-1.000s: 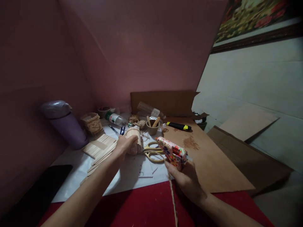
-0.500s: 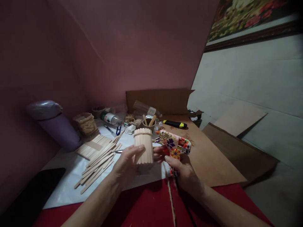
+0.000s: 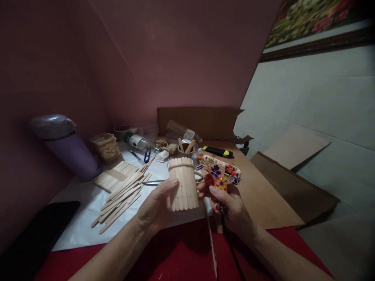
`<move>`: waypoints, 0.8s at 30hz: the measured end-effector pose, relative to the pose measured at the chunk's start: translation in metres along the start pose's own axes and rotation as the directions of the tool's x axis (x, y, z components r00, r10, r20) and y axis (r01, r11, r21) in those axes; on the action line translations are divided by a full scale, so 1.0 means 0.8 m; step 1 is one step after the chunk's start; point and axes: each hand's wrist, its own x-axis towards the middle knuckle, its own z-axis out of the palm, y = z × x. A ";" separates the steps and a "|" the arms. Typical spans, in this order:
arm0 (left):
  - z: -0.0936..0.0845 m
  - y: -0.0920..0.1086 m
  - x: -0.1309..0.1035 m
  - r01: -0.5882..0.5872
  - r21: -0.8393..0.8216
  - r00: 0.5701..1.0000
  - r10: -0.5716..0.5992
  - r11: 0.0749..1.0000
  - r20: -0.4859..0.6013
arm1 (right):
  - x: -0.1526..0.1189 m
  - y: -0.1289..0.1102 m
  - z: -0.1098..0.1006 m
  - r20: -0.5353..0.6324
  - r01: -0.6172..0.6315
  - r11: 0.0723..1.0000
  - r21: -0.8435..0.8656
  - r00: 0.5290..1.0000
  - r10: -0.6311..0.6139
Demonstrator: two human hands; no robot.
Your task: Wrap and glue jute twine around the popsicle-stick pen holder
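My left hand (image 3: 156, 201) is closed round the side of a small cup covered in upright popsicle sticks (image 3: 184, 187). A strand of twine (image 3: 180, 164) circles the cup near its top. In my right hand (image 3: 234, 207) is a flower-patterned glue gun (image 3: 219, 173), gripped by its handle, with a small red light showing. Its nozzle points left, just above and beside the cup. A length of twine (image 3: 211, 242) hangs below the cup toward me. Behind the cup, scissors (image 3: 152, 182) lie partly hidden.
Loose popsicle sticks (image 3: 123, 203) and a banded bundle of sticks (image 3: 115, 175) lie at left. Beyond are a purple tumbler (image 3: 70, 152), a plastic bottle (image 3: 137, 141), twine balls (image 3: 161, 142), a cup with sticks (image 3: 186, 148) and a utility knife (image 3: 218, 151). Cardboard (image 3: 263, 199) covers the right side.
The cup has turned and tilted in my left hand, showing more of its stick-covered side. My right hand and the glue gun have shifted slightly right, still near the cup.
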 end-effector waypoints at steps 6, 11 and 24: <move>-0.002 0.012 -0.002 -0.106 0.017 0.980 0.107 0.994 -0.166 | -0.008 0.004 -0.008 -0.018 -0.088 0.996 -0.028 0.996 0.087; -0.019 0.027 0.004 -0.217 0.027 0.948 0.218 0.976 -0.230 | -0.015 0.000 -0.009 0.191 -0.171 0.981 -0.096 0.964 0.187; -0.021 0.027 0.009 -0.326 0.109 0.924 0.340 0.939 -0.173 | -0.017 -0.007 0.003 0.118 -0.125 0.939 -0.321 0.978 0.171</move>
